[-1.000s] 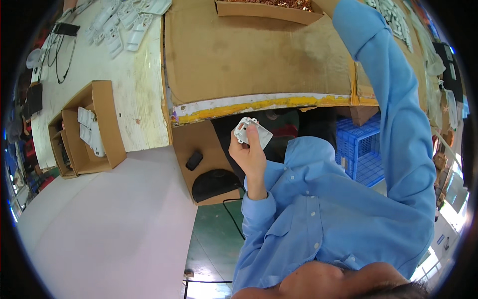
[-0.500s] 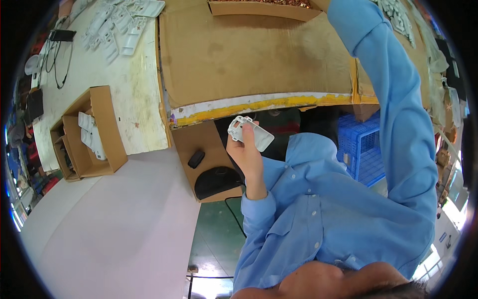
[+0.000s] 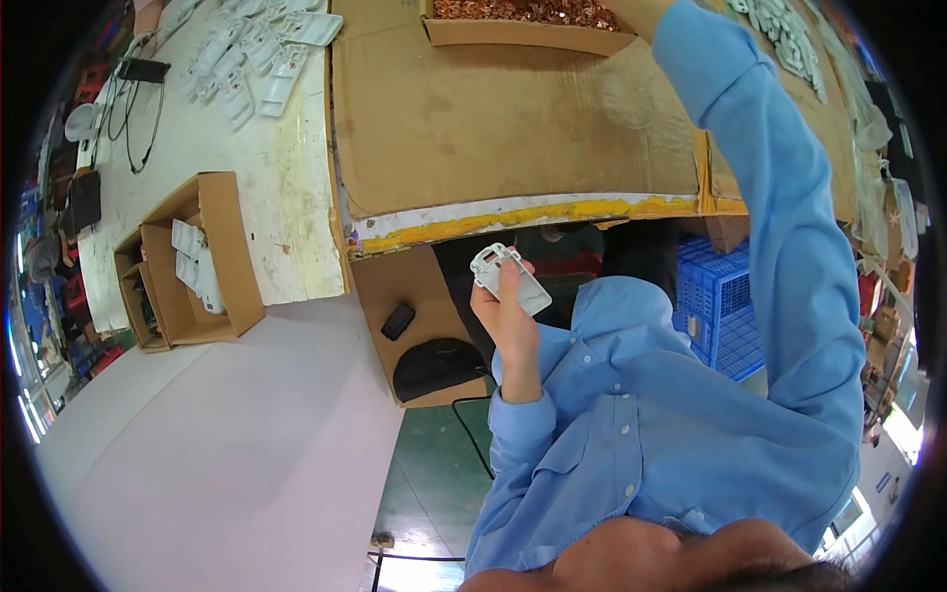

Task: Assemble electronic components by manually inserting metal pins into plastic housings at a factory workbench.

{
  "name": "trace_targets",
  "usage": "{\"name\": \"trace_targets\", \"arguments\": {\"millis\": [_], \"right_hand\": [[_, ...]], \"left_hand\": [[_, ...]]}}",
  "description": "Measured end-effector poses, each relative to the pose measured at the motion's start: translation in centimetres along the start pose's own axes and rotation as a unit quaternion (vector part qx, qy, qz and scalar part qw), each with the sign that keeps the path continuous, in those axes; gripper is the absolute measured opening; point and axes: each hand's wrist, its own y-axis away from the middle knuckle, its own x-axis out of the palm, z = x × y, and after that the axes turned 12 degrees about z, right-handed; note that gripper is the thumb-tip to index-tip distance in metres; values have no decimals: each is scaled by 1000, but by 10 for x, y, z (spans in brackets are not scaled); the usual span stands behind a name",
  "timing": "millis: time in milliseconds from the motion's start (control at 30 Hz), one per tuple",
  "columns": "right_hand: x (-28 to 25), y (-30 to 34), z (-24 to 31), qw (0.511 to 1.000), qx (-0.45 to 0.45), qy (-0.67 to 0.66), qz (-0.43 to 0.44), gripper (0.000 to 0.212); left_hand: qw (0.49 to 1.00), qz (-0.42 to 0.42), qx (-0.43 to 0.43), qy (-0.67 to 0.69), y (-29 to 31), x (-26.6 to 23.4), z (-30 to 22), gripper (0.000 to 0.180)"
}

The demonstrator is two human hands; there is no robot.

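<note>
My left hand [image 3: 508, 321] is closed round a flat white plastic casing [image 3: 529, 288], with the thumb lying on its face. The casing is tilted, and its cut-out end points up and left, just in front of the table edge. My right arm stretches far forward. Only the wrist side of my right hand [image 3: 639, 14] shows at the top edge, beside a shallow cardboard tray [image 3: 533, 37] of small copper-coloured metal parts [image 3: 523, 12]. The fingers of that hand are out of sight.
Several white casings [image 3: 286, 79] lie on the white table at the far left. Below them stands an open cardboard box [image 3: 219, 257] with white pieces inside. More white parts [image 3: 784, 39] are piled at the far right. A blue plastic crate [image 3: 712, 311] sits under the table.
The whole view has shifted slightly, so more of the copper-coloured parts shows. My left hand still holds the casing; my right arm stays stretched toward the tray.
</note>
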Motion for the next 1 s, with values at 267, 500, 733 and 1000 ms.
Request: {"name": "trace_targets", "arguments": {"millis": [267,500,733,1000], "right_hand": [[-18,-3,-67,946,-224,-217,84,36],[-28,175,6,952,-198,-232,3,24],[40,359,6,870,-278,-408,0,12],[119,430,9,892,-244,-369,-95,5]], "left_hand": [[992,52,-97,68,6,14,-14,26],[987,134,-84,34,26,17,-18,24],[971,223,-68,-59,63,64,-21,22],[947,295,-69,-108,97,93,-3,34]]}}
